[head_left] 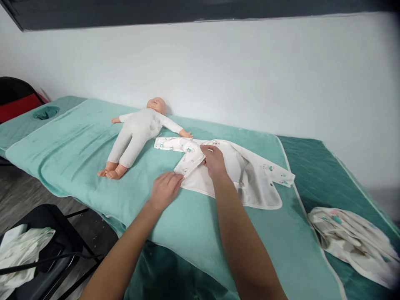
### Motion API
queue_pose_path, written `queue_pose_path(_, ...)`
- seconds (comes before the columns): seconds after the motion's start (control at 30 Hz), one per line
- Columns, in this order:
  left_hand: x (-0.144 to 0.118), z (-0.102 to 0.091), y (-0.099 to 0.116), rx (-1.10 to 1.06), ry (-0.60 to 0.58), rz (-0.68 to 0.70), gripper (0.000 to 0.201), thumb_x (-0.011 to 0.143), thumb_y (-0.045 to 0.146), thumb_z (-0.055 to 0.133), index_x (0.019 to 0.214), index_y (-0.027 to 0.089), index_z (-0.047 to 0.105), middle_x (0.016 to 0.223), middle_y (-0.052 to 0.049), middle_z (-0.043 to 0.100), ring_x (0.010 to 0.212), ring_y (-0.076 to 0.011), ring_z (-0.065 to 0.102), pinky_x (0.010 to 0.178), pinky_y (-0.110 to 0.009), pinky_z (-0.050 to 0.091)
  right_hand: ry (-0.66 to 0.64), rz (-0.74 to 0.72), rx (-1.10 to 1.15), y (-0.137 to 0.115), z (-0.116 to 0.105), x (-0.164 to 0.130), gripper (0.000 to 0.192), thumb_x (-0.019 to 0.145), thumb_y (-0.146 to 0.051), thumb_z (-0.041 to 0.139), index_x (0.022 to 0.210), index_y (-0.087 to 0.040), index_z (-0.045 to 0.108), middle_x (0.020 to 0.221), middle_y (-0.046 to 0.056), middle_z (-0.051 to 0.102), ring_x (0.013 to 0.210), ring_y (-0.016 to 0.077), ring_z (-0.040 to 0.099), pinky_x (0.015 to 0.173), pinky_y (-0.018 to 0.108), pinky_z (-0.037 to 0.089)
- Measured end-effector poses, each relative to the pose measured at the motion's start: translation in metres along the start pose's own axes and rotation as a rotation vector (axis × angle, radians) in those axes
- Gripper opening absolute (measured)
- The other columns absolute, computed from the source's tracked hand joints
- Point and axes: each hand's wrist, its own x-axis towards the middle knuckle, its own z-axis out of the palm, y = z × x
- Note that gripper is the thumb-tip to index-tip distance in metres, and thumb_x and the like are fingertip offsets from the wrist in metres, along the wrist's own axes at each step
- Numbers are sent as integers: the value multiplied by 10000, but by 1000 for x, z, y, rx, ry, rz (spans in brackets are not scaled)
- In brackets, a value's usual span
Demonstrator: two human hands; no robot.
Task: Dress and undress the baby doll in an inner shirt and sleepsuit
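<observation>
A white baby shirt [229, 164] with small printed figures lies spread on the green bed cover, its front opened out and both sleeves stretched sideways. My right hand [214, 159] pinches the edge of its left-hand front panel near the neck. Lower down, my left hand [166, 188] has its fingers closed on the bottom corner of that same panel. Beyond the shirt, to the left, a baby doll [137, 129] in a white bodysuit lies on its back with arms spread. One of the doll's hands rests close to the shirt's left sleeve.
The light green cover [78, 158] spreads over a long bed against a white wall. A crumpled printed cloth [353, 241] lies at the right end. At lower left, a black chair [59, 233] holds a bunched pale cloth [28, 254]. A face hole [46, 112] shows at the bed's far left.
</observation>
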Motion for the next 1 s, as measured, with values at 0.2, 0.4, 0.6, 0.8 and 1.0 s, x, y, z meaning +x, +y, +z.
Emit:
queue_pose_path(0.2,2,1,5,-54,-46,6,176,1001,266,467,986,224,637,809,-64,710,737,-197,685,669,-345,526,-6,-10,121,-3,-7,4,345,695,-465,767,860,-225,581,672,-38,546,541,111,483,456,241,400)
queue_pose_path(0.4,4,5,0,-235,103,-227,151,997,274,482,1015,215,619,924,-58,733,820,-176,690,733,-308,524,-41,-15,281,-7,-7,2,275,709,-379,748,849,-225,568,831,-6,625,703,118,594,579,227,487)
queue_pose_path(0.6,12,8,-12,-317,320,-716,165,977,291,473,1047,184,578,976,-79,672,896,-198,638,809,-347,518,-311,-129,352,-15,4,-13,351,752,-342,755,1067,-274,617,1216,39,687,1175,182,624,931,342,528)
queue_pose_path(0.8,11,8,-14,-132,378,-517,294,887,90,443,1151,168,544,1192,-144,563,1178,-256,521,1020,-448,440,-273,-312,-26,2,13,-7,268,848,-343,605,1093,-240,636,1259,56,684,1199,190,618,1020,389,489)
queue_pose_path(1.0,12,4,-5,-14,137,-325,189,919,126,482,1042,192,609,1024,-106,688,1017,-266,584,891,-421,425,-137,-461,-416,19,14,-12,329,858,-262,541,1172,-205,622,1300,96,645,1266,231,553,1125,432,389)
